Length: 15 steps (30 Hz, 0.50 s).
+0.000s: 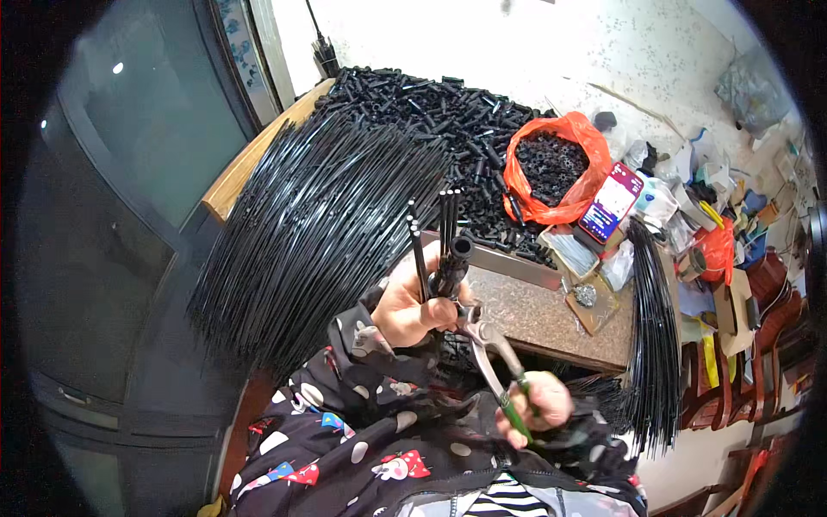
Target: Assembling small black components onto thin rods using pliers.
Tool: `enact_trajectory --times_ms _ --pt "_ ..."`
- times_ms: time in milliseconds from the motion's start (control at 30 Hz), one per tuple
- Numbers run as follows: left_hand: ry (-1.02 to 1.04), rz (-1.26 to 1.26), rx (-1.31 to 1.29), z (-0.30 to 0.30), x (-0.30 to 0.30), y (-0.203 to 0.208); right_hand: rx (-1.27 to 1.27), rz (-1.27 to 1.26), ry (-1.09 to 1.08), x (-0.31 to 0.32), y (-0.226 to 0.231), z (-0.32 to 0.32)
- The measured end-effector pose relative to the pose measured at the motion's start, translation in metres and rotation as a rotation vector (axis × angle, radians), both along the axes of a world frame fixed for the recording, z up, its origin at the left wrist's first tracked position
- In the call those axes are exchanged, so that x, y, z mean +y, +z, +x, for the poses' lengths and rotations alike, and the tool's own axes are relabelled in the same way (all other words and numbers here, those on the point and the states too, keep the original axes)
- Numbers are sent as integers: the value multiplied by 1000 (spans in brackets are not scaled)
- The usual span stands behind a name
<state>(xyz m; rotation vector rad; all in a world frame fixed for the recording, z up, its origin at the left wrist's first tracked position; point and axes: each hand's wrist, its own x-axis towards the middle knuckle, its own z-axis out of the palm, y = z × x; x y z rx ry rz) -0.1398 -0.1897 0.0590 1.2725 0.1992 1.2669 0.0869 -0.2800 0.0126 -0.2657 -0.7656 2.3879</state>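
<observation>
My left hand (407, 308) is wrapped round a black tube-shaped piece (451, 269) with a round open end, and several thin black rods (447, 220) with pale tips stand up from the same grip. In my right hand (544, 403) are pliers (495, 349) with green grips, my fingers closed round the handles. The metal head of the pliers meets the lower part of the black piece, beside my left thumb. Whether the jaws bite on it cannot be made out. My left fingers partly cover where rods and piece join.
A wide sheaf of black rods (319, 224) lies left, beside a heap of black tubular pieces (405, 99). An orange bag (594, 164) of small black parts and a phone (612, 200) are at right. Another rod bundle (652, 345) hangs over the table edge (551, 332).
</observation>
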Motion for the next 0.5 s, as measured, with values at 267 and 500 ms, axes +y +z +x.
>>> enact_trajectory --times_ms 267,500 --pt "336 64 231 8 -2 10 -1074 789 -520 20 34 -22" --pt "314 -26 26 8 -3 10 -682 339 91 17 47 -8"
